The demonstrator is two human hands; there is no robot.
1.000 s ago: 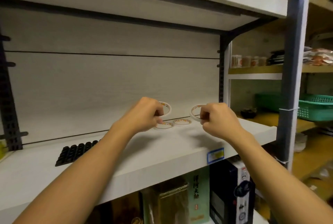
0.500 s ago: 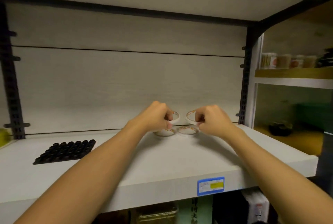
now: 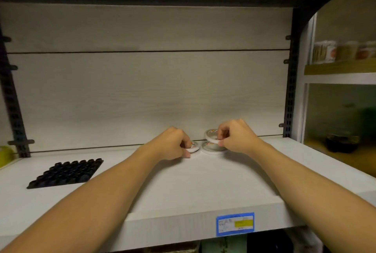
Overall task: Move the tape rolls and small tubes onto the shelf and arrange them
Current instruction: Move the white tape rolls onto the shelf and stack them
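Observation:
Thin white tape rolls with orange-printed cores sit at the back of the white shelf (image 3: pixel 203 187), near the back panel. My left hand (image 3: pixel 175 143) pinches a tape roll (image 3: pixel 194 148) that lies on top of another roll on the shelf. My right hand (image 3: pixel 234 136) pinches a second tape roll (image 3: pixel 210 136) and holds it just above a roll lying flat (image 3: pixel 211 150) on the shelf. No small tubes can be made out.
A black moulded tray (image 3: pixel 67 172) with round pockets lies on the shelf's left part. A yellow-green object (image 3: pixel 5 155) shows at the far left edge. A blue and yellow price label (image 3: pixel 235 223) is on the shelf's front edge. Jars (image 3: pixel 343 50) stand on the neighbouring shelf at right.
Both hands have carried their tape rolls lower and further back, down onto the rolls lying on the shelf. The view has moved closer to the shelf.

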